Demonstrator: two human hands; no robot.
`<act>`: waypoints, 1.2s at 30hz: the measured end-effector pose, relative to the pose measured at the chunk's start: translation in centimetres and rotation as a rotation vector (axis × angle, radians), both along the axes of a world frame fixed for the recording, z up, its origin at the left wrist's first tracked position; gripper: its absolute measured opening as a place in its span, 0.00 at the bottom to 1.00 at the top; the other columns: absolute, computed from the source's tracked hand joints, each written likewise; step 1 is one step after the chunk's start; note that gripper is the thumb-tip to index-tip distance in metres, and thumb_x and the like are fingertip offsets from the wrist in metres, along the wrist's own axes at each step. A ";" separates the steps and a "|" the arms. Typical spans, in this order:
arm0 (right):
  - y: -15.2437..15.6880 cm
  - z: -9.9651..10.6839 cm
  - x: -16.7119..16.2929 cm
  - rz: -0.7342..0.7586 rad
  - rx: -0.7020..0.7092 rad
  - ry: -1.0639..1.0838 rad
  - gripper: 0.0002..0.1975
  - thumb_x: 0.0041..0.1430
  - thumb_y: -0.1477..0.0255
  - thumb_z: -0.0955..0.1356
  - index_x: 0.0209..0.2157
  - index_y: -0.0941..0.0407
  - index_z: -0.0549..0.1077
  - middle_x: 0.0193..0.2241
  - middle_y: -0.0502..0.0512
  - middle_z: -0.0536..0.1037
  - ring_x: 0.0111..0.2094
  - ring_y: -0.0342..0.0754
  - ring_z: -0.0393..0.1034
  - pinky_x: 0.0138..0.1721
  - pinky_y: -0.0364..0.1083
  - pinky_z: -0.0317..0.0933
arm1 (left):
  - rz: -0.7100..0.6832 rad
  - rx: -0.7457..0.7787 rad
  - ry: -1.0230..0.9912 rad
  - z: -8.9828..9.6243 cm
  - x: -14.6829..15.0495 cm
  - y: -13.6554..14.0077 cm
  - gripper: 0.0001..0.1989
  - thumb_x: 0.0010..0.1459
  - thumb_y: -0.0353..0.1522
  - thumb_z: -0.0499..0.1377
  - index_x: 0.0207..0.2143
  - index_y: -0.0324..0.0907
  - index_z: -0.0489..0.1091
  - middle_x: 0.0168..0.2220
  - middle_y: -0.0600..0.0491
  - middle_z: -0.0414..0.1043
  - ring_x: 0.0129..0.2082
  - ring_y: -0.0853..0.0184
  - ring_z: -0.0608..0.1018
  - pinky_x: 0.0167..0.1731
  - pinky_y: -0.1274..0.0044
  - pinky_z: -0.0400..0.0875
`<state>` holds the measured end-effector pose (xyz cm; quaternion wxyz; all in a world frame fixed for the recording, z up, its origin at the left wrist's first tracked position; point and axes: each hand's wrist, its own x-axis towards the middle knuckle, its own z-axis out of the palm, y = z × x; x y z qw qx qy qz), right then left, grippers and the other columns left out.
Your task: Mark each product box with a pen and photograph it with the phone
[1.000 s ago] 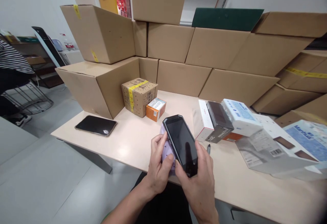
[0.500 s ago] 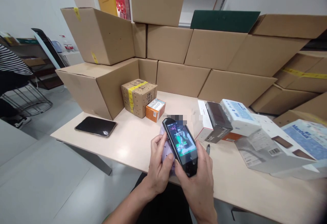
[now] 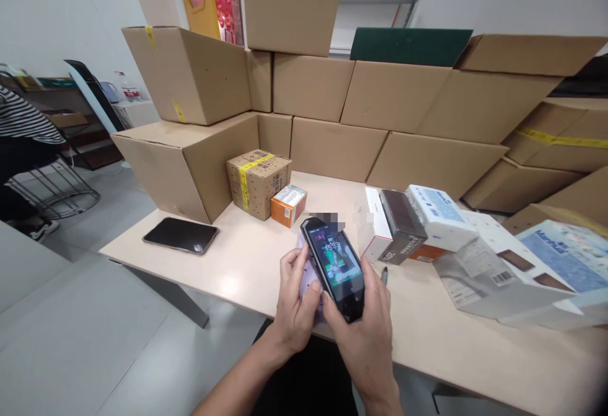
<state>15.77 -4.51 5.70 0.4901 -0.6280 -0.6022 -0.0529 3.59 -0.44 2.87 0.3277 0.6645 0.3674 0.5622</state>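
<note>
A black handheld phone (image 3: 335, 265) with a lit lock screen is tilted over the table's front edge. My right hand (image 3: 363, 324) is closed around its lower right side, the thumb at its lower left corner. My left hand (image 3: 295, 307) is closed on a lavender object with dark dots (image 3: 310, 278), which sits against the phone's left side and is mostly hidden. Left fingertips reach the phone's left edge. Past the phone lies a small orange and white box (image 3: 289, 206). A dark pen (image 3: 384, 275), partly hidden, lies just beyond my right fingers.
Another phone (image 3: 182, 235) lies on the table (image 3: 237, 264) at left. A taped carton (image 3: 259, 183) stands behind the small box. At right are boxes (image 3: 403, 226) and tissue packs (image 3: 439, 213). Large cartons (image 3: 337, 150) wall the back. A person in striped sleeves (image 3: 28, 115) is at far left.
The whole view has shifted slightly. The lit screen looks somewhat dimmer. Both hands keep the same hold.
</note>
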 end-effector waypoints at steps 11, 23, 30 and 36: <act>-0.1 0.2 0.2 -0.004 -0.039 0.068 0.37 0.58 0.59 0.69 0.65 0.56 0.56 0.57 0.67 0.69 0.58 0.62 0.63 0.55 0.63 0.62 | 0.026 0.015 0.023 -0.3 0.1 0.2 0.28 0.69 0.39 0.48 0.69 0.52 0.47 0.58 0.46 0.54 0.61 0.58 0.61 0.62 0.62 0.58; -7.1 -2.1 9.1 -0.436 -0.340 0.187 0.49 0.49 0.44 0.67 0.66 0.57 0.57 0.60 0.69 0.67 0.59 0.73 0.63 0.53 0.68 0.61 | 0.100 0.357 0.388 1.4 -1.2 -0.9 0.20 0.66 0.30 0.53 0.60 0.43 0.62 0.59 0.41 0.59 0.60 0.56 0.65 0.58 0.60 0.66; -9.6 -5.8 15.3 -0.574 -0.380 -0.040 0.57 0.47 0.35 0.59 0.63 0.69 0.62 0.54 0.78 0.72 0.53 0.76 0.69 0.52 0.69 0.62 | 0.151 0.590 0.884 2.4 -0.6 -2.3 0.17 0.63 0.33 0.59 0.54 0.44 0.69 0.54 0.46 0.72 0.56 0.48 0.70 0.55 0.51 0.65; -8.4 -6.9 15.5 -0.559 -0.392 -0.130 0.53 0.52 0.36 0.56 0.60 0.68 0.64 0.50 0.77 0.75 0.50 0.74 0.71 0.50 0.66 0.64 | 0.053 0.576 0.966 3.0 -0.7 3.4 0.16 0.64 0.34 0.58 0.54 0.45 0.69 0.55 0.45 0.72 0.56 0.50 0.71 0.54 0.55 0.66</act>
